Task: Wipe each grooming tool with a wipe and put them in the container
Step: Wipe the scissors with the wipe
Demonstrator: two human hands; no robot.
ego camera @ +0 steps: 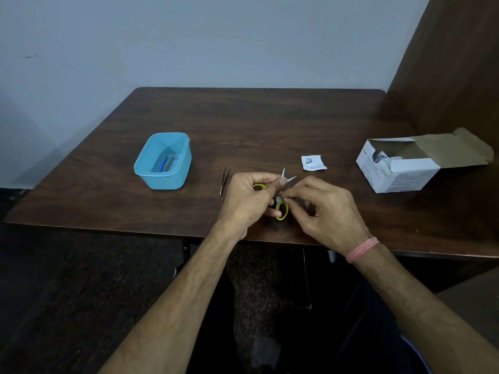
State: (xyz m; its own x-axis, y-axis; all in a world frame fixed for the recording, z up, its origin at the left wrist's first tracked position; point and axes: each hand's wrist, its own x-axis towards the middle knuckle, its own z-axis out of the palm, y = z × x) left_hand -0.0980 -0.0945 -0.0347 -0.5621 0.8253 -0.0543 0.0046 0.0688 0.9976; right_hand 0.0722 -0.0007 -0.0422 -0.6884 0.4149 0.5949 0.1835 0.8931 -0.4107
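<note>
My left hand (249, 201) grips small scissors (282, 210) with yellow-green handles, blades spread and pointing away from me. My right hand (321, 206) pinches a small pale wipe (278, 198) against the scissors near the pivot. Metal tweezers (224, 179) lie on the table just left of my left hand. The light blue container (162, 179) stands further left and holds a blue-handled tool (162, 163) and another thin item.
A torn wipe wrapper (312, 162) lies behind my right hand. An open white box of swabs (399, 171) sits at the right, its flap toward a brown panel. The dark wooden table (256, 122) ends close to my wrists.
</note>
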